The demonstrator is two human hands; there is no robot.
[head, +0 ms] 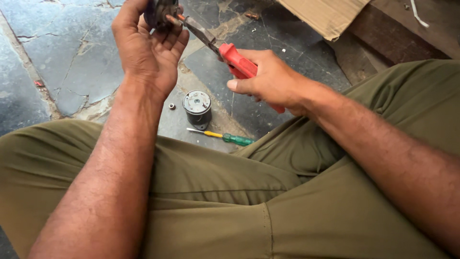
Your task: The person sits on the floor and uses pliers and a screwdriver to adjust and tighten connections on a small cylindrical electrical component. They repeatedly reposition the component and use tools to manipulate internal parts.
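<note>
The left hand (146, 48) is curled around a small dark motor part (160, 12) at the far left, fingers wrapped closed on it. The right hand (270, 79) grips the red-handled pliers (230, 55), whose tips touch that part. On the stone floor (72, 52) near the knees stand a cylindrical motor (197, 108), a small nut (171, 106) and a green-handled screwdriver (225, 137).

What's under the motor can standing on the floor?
The motor can stands upright on the cracked stone floor. Only bare floor shows around its base; whatever lies beneath is covered. A small nut lies left of it and a screwdriver just in front.
</note>
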